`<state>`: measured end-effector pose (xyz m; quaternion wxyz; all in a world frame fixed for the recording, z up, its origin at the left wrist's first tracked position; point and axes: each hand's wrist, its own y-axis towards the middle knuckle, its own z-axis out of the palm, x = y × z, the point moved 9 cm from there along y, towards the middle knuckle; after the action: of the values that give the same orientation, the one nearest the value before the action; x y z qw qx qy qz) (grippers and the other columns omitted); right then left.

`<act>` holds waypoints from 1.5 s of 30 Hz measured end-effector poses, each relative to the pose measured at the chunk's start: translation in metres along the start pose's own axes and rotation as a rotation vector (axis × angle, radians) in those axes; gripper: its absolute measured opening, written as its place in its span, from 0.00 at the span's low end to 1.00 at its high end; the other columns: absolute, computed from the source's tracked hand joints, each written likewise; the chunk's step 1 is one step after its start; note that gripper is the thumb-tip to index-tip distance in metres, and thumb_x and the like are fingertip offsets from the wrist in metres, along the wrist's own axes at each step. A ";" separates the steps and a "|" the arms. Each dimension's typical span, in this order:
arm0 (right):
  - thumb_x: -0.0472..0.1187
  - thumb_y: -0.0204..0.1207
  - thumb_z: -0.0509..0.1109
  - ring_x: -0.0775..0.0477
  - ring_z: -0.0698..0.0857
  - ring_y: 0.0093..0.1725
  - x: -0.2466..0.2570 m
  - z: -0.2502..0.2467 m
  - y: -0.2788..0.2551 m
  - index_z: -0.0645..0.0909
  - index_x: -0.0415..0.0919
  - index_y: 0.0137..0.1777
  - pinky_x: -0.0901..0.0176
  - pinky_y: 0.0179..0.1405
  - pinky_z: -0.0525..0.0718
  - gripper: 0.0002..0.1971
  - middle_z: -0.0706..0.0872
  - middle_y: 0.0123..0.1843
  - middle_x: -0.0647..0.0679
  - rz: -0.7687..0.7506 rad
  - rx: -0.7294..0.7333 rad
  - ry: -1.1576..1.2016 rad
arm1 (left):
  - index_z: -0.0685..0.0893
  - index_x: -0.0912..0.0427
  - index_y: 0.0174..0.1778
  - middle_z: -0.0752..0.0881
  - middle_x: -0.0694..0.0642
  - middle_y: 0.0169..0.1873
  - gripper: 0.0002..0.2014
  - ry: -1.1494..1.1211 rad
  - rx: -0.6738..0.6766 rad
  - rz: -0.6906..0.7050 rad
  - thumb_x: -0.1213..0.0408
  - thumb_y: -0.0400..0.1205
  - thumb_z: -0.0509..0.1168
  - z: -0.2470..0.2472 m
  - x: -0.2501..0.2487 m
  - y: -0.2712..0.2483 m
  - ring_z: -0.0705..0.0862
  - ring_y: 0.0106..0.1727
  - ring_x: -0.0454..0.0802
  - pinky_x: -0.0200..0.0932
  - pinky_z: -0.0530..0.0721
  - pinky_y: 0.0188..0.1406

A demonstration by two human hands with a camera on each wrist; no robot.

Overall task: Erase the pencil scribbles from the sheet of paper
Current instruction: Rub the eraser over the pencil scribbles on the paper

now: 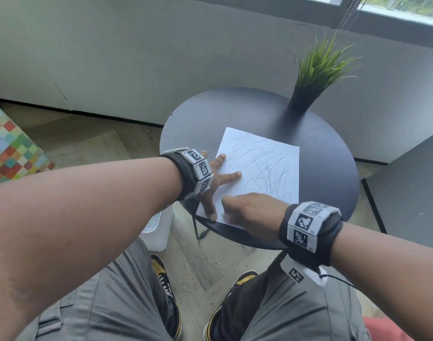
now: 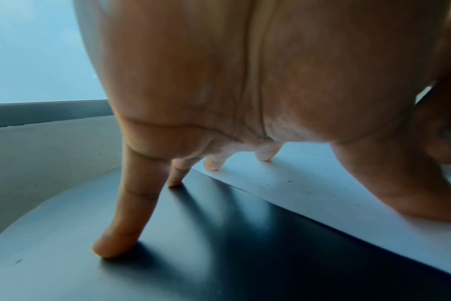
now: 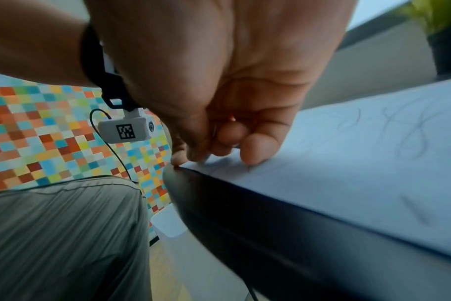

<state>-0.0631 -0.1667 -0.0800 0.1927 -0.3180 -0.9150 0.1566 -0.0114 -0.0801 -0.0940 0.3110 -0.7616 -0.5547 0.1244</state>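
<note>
A white sheet of paper [image 1: 259, 168] covered in grey pencil scribbles lies on a round dark table [image 1: 321, 148]. My left hand [image 1: 219, 183] is spread flat with straight fingers: two fingertips and the thumb press the sheet's left edge [image 2: 322, 193], and the other fingertips [image 2: 111, 246] rest on the table [image 2: 168, 254]. My right hand [image 1: 245, 210] is curled at the sheet's near left corner, fingertips [image 3: 252, 154] down on the paper [image 3: 361, 152]. It pinches a small pale eraser [image 3: 235, 145], almost wholly hidden by the fingers.
A grass plant in a tall black pot [image 1: 302, 99] stands at the table's far right. A white bin [image 1: 159, 230] sits under the near left edge. A checkered multicoloured block [image 1: 11, 148] is at the left, a grey panel [image 1: 407, 193] at the right.
</note>
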 end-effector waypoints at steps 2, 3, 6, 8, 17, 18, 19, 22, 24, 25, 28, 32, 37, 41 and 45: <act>0.43 0.83 0.60 0.39 0.79 0.48 -0.022 -0.012 0.002 0.70 0.44 0.57 0.49 0.46 0.78 0.06 0.84 0.50 0.43 0.090 -0.043 0.012 | 0.31 0.24 0.80 0.30 0.54 0.86 0.66 -0.007 -0.003 0.001 0.25 0.59 0.75 0.000 0.000 0.000 0.42 0.84 0.78 0.78 0.56 0.78; 0.44 0.84 0.58 0.38 0.79 0.48 -0.039 -0.023 0.002 0.69 0.45 0.57 0.49 0.44 0.77 0.06 0.84 0.52 0.42 0.173 -0.115 -0.002 | 0.32 0.24 0.80 0.30 0.54 0.86 0.66 -0.015 -0.002 0.000 0.25 0.59 0.75 0.000 0.001 0.000 0.42 0.84 0.78 0.78 0.55 0.78; 0.44 0.84 0.56 0.39 0.78 0.46 -0.034 -0.020 0.000 0.66 0.45 0.57 0.51 0.42 0.73 0.06 0.83 0.50 0.43 0.151 -0.148 -0.049 | 0.32 0.26 0.81 0.30 0.55 0.86 0.66 -0.006 0.002 0.001 0.27 0.59 0.76 0.000 0.000 -0.001 0.42 0.84 0.79 0.79 0.55 0.78; 0.42 0.83 0.58 0.41 0.76 0.44 -0.003 0.000 -0.002 0.67 0.45 0.52 0.51 0.41 0.72 0.03 0.79 0.43 0.48 -0.022 -0.002 -0.029 | 0.31 0.26 0.81 0.30 0.56 0.85 0.67 0.025 0.008 0.002 0.26 0.60 0.76 0.000 0.000 -0.001 0.43 0.83 0.79 0.78 0.55 0.79; 0.42 0.83 0.58 0.43 0.75 0.42 0.005 0.003 -0.003 0.68 0.43 0.52 0.52 0.41 0.72 0.03 0.77 0.43 0.49 -0.052 -0.039 -0.034 | 0.29 0.24 0.79 0.29 0.54 0.85 0.67 0.038 0.018 -0.001 0.25 0.58 0.75 0.001 0.001 0.000 0.43 0.84 0.77 0.78 0.56 0.78; 0.42 0.83 0.58 0.44 0.74 0.42 0.005 -0.001 -0.005 0.69 0.43 0.53 0.54 0.41 0.69 0.04 0.77 0.43 0.51 -0.058 -0.034 -0.028 | 0.30 0.24 0.79 0.29 0.54 0.85 0.67 0.038 0.018 0.002 0.25 0.58 0.75 0.000 0.001 0.000 0.43 0.84 0.78 0.78 0.56 0.78; 0.41 0.83 0.58 0.44 0.75 0.44 -0.009 -0.010 -0.002 0.69 0.43 0.56 0.55 0.42 0.68 0.05 0.78 0.46 0.50 -0.002 -0.071 -0.029 | 0.30 0.24 0.79 0.29 0.54 0.85 0.66 0.032 0.018 0.004 0.25 0.59 0.75 0.000 0.001 0.000 0.43 0.84 0.78 0.78 0.55 0.78; 0.43 0.85 0.55 0.39 0.80 0.48 -0.041 -0.031 -0.003 0.66 0.44 0.59 0.53 0.42 0.72 0.06 0.81 0.50 0.45 0.181 -0.221 -0.038 | 0.31 0.24 0.79 0.30 0.53 0.85 0.66 0.025 0.010 0.004 0.26 0.59 0.75 -0.001 0.002 -0.001 0.44 0.85 0.76 0.78 0.56 0.79; 0.42 0.84 0.56 0.41 0.79 0.46 -0.019 -0.015 -0.002 0.67 0.45 0.56 0.50 0.44 0.77 0.05 0.80 0.47 0.48 0.074 -0.136 -0.043 | 0.30 0.24 0.79 0.29 0.53 0.85 0.66 0.037 0.016 0.000 0.26 0.58 0.75 0.000 0.002 0.000 0.44 0.85 0.76 0.77 0.56 0.79; 0.43 0.84 0.57 0.43 0.77 0.44 -0.002 -0.004 -0.003 0.67 0.45 0.53 0.50 0.44 0.77 0.03 0.79 0.44 0.50 -0.011 -0.067 -0.042 | 0.30 0.24 0.79 0.29 0.54 0.85 0.67 0.047 0.019 -0.004 0.26 0.58 0.75 0.000 0.001 0.000 0.44 0.84 0.77 0.77 0.57 0.79; 0.42 0.84 0.57 0.44 0.75 0.43 -0.010 -0.010 -0.002 0.69 0.43 0.56 0.50 0.44 0.76 0.05 0.82 0.48 0.47 0.014 -0.068 -0.034 | 0.30 0.24 0.79 0.30 0.55 0.85 0.67 0.058 0.014 0.000 0.25 0.57 0.75 -0.001 0.001 0.001 0.46 0.84 0.77 0.75 0.59 0.79; 0.42 0.85 0.56 0.41 0.78 0.47 -0.022 -0.020 -0.001 0.67 0.41 0.65 0.51 0.44 0.75 0.11 0.83 0.52 0.43 0.113 -0.178 -0.026 | 0.31 0.23 0.79 0.30 0.53 0.85 0.67 0.046 0.009 0.013 0.26 0.57 0.76 -0.001 0.002 0.000 0.48 0.84 0.75 0.77 0.60 0.78; 0.41 0.83 0.59 0.42 0.79 0.47 -0.019 -0.011 -0.002 0.71 0.44 0.59 0.52 0.43 0.75 0.07 0.82 0.48 0.47 0.057 -0.086 0.011 | 0.32 0.26 0.81 0.30 0.54 0.85 0.67 0.041 0.022 0.008 0.30 0.60 0.78 -0.002 0.001 0.000 0.47 0.84 0.78 0.74 0.61 0.79; 0.52 0.84 0.58 0.38 0.79 0.48 -0.069 -0.026 -0.007 0.70 0.45 0.56 0.51 0.44 0.77 0.11 0.81 0.48 0.43 0.367 -0.205 0.148 | 0.36 0.26 0.83 0.29 0.50 0.85 0.65 -0.016 0.032 0.017 0.36 0.62 0.81 -0.004 0.002 0.002 0.54 0.84 0.73 0.65 0.67 0.79; 0.52 0.84 0.58 0.38 0.80 0.48 -0.070 -0.024 -0.004 0.70 0.46 0.55 0.50 0.46 0.79 0.10 0.81 0.48 0.43 0.364 -0.215 0.148 | 0.38 0.27 0.83 0.34 0.47 0.87 0.60 -0.085 -0.014 -0.005 0.21 0.62 0.68 -0.002 -0.002 0.006 0.48 0.84 0.76 0.70 0.59 0.81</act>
<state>-0.0037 -0.2107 -0.0747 0.1930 -0.5074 -0.8372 0.0665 -0.0058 -0.0835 -0.0965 0.2821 -0.7565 -0.5701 0.1518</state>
